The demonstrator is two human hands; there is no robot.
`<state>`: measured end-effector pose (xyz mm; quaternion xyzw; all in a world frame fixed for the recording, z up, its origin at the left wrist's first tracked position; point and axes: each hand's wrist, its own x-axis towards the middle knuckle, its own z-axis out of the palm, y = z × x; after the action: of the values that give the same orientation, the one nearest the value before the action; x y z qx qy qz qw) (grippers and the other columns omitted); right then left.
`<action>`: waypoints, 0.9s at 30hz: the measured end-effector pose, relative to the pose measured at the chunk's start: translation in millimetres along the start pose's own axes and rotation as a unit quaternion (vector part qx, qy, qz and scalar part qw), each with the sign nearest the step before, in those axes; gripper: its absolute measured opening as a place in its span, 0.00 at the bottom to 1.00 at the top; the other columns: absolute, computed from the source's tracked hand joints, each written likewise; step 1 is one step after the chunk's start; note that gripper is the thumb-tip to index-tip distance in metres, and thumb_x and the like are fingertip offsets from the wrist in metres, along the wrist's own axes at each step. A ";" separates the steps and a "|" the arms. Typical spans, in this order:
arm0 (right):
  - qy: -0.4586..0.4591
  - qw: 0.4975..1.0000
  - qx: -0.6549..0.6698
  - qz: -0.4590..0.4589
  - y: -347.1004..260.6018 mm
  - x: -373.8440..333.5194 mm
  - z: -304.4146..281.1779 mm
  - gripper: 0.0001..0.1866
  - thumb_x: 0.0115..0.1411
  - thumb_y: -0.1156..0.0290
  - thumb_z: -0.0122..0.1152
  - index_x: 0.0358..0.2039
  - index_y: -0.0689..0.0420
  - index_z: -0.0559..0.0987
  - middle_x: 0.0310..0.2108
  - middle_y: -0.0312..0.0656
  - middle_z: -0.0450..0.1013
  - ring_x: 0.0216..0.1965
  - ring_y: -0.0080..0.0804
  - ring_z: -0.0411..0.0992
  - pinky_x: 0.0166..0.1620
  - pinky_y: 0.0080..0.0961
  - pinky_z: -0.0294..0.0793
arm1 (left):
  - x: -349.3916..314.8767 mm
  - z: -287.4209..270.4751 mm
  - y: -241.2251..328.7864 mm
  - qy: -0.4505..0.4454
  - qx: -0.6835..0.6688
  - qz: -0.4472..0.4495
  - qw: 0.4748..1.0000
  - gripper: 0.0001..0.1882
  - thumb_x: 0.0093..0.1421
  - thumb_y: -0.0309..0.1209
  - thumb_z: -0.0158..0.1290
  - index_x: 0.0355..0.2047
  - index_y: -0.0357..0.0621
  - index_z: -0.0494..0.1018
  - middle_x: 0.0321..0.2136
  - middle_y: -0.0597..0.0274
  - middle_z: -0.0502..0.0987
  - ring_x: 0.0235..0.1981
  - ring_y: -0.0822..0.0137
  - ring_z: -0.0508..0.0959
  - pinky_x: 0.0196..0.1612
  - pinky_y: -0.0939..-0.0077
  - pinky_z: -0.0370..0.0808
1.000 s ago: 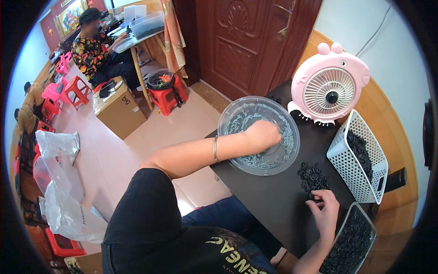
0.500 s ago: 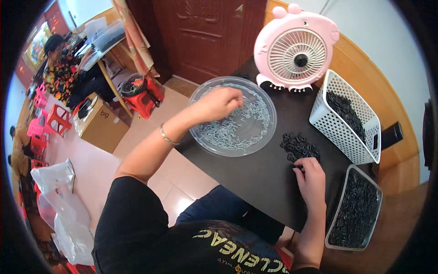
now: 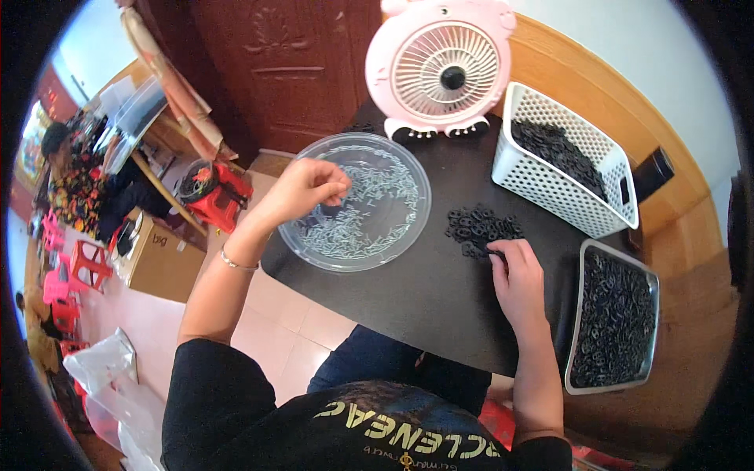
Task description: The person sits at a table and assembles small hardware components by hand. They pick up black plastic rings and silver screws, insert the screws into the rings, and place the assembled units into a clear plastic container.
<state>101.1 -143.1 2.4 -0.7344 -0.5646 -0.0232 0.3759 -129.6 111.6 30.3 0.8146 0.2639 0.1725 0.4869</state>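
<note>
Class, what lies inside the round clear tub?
Many small, slender pale pieces lie in the tub. The left hand over it hides some contents; whatever lies beneath the top pieces cannot be seen.

Yellow capitals (image 3: pixel 408 432) on the black shirt (image 3: pixel 314 439), dark lettering (image 3: pixel 159 240) on the cardboard box (image 3: pixel 166 265)

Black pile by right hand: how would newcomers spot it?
On the dark table, look between the round bowl and the tray. The black pile lies beside the right hand; unlike the black pieces in the tray and white basket, it sits loose on the table.
</note>
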 end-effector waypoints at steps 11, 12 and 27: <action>0.066 0.996 0.061 0.019 5.2 2.8 0.9 0.11 0.46 0.83 0.57 0.32 0.60 0.73 0.26 0.40 0.68 0.23 0.26 0.67 0.28 0.20 0.67 | -0.5 7.4 -1.4 0.057 0.227 0.137 0.963 0.04 0.47 0.22 0.51 0.26 0.38 0.72 0.24 0.55 0.74 0.25 0.63 0.75 0.29 0.72 0.71; 0.061 0.995 0.069 0.023 3.9 2.7 0.8 0.11 0.46 0.83 0.57 0.32 0.60 0.73 0.26 0.40 0.68 0.23 0.25 0.67 0.28 0.19 0.67 | -0.1 9.1 -2.4 0.052 0.249 0.153 0.955 0.04 0.47 0.22 0.51 0.26 0.38 0.72 0.24 0.55 0.74 0.26 0.61 0.75 0.29 0.71 0.71; 0.067 0.993 0.089 0.028 8.3 1.9 2.4 0.10 0.46 0.83 0.57 0.32 0.60 0.74 0.24 0.40 0.69 0.22 0.24 0.68 0.28 0.18 0.68 | 4.7 22.4 5.6 -0.038 0.380 0.197 0.903 0.06 0.44 0.21 0.50 0.26 0.40 0.71 0.25 0.56 0.71 0.32 0.55 0.72 0.35 0.65 0.69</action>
<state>108.0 -140.8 -2.8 -0.7100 -0.5174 -0.0112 0.4776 -112.3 96.6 24.9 0.9792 0.1250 0.1201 0.1058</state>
